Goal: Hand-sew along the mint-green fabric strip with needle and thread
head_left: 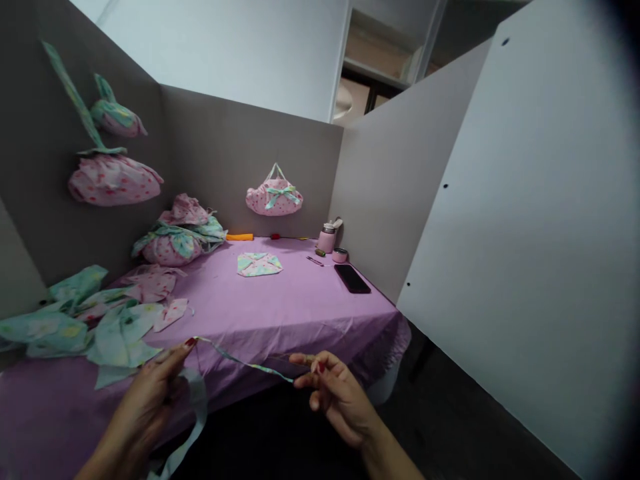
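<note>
- Left hand (153,387): grip pinching the strip (249,365) by one end.
- Right hand (342,396): at the other end; can't tell its grip.
- Probably light, limp; hold both ends.

The left hand (155,393) pinches one end of a narrow patterned strip (240,362) in its fingers; the right hand (340,397) has its fingers at the other end. Fabric pieces (123,327) lie on the table's (220,300) left side, a folded patterned cloth (259,265) farther back, a black phone (353,279) at right.
</note>
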Motion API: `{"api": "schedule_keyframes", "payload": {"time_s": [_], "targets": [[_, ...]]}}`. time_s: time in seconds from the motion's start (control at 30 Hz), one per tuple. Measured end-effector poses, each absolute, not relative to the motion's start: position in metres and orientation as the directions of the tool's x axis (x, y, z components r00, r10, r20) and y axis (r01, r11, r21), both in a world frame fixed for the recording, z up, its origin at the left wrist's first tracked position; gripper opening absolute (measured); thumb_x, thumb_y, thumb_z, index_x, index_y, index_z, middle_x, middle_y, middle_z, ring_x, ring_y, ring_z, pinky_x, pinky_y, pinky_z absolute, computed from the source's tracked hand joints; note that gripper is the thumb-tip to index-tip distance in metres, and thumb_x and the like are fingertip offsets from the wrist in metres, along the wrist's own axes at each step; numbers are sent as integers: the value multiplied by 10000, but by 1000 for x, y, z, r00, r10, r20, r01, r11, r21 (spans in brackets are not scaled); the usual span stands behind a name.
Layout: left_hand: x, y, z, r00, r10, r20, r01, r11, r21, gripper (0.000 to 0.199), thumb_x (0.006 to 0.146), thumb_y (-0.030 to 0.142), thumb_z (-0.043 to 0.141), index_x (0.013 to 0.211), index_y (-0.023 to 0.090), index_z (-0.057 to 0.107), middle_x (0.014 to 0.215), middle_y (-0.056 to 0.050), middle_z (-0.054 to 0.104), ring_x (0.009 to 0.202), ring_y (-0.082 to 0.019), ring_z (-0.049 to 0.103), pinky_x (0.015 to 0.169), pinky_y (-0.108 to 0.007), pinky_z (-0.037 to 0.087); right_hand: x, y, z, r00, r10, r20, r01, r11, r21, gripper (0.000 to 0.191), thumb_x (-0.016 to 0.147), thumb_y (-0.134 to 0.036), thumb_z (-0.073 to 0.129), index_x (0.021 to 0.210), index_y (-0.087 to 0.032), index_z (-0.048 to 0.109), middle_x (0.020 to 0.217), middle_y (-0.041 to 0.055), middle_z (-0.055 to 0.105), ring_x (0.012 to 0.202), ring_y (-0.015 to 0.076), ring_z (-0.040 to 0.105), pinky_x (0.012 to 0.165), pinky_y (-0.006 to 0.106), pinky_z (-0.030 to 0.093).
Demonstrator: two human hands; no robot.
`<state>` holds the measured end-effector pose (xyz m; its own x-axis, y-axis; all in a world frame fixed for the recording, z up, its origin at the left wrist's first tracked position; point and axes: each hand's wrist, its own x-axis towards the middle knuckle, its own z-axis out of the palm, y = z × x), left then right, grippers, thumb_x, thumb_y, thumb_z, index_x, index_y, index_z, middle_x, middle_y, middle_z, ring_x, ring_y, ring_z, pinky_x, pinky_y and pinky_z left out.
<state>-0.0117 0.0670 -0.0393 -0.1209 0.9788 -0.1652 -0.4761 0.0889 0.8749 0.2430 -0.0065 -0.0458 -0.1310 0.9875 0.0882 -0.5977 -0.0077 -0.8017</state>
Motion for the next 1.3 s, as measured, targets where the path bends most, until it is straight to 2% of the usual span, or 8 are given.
{"api": "schedule_keyframes", "payload": {"time_s": [0.13,0.23,0.4,0.5,0.67,0.83,1.1,1.3], "targets": [[-13,69,-34,-126,974,-190,-499,104,860,242,502,226,788,685,153,649,386,134,332,263,-10,207,246,-123,204,246,-6,-49,-82,996,34,-508,-13,-861,236,718,-313,697,741,-129,553,640,38,638,473,78,571,374,119,359],[-12,68,-29,-153,968,-201,-517,95,851,231,480,189,783,662,144,648,405,124,387,273,-9,227,243,-121,209,249,-4,-52,-43,999,2,-470,-18,-882,252,690,-310,718,774,-121,574,508,-24,568,375,30,462,363,112,319],[-11,66,-23,-190,957,-218,-523,89,848,145,542,133,729,671,131,662,481,104,493,298,-6,280,254,-114,215,256,-5,-55,-22,1000,-5,-454,-14,-891,301,658,-298,736,839,-117,577,509,-24,569,372,23,418,369,118,290],[-12,66,-22,-187,957,-223,-528,93,844,57,617,100,681,653,138,657,445,110,460,296,-10,274,261,-120,203,262,-6,-56,4,1000,-11,-443,-8,-896,358,662,-299,727,924,-132,550,519,-31,566,380,30,411,376,125,277],[-14,67,-23,-183,953,-242,-528,112,842,149,716,39,590,645,152,657,429,106,453,293,-17,273,274,-129,225,271,-7,-58,61,998,-13,-409,13,-913,348,673,-288,704,932,-142,524,524,-41,543,391,32,390,384,132,250],[-13,66,-20,-194,950,-244,-523,110,845,155,688,18,617,618,154,645,408,102,441,292,-20,264,271,-135,208,279,-7,-61,94,995,-13,-350,21,-936,337,687,-283,666,948,-143,507,527,-46,530,407,39,379,399,143,255],[-13,67,-20,-167,958,-234,-513,118,850,100,679,54,637,660,152,635,380,116,376,283,-18,209,274,-136,174,303,-6,-76,120,990,-68,-71,-60,-996,255,691,-253,581,902,-130,512,495,-60,530,351,32,361,383,148,244],[-8,64,-26,-94,972,-214,-465,147,873,11,691,139,653,699,146,652,395,126,319,299,-18,175,295,-149,166,307,-3,-97,66,994,-86,221,-98,-970,140,638,-153,532,767,-137,583,485,-40,545,365,72,417,399,187,320]]}}
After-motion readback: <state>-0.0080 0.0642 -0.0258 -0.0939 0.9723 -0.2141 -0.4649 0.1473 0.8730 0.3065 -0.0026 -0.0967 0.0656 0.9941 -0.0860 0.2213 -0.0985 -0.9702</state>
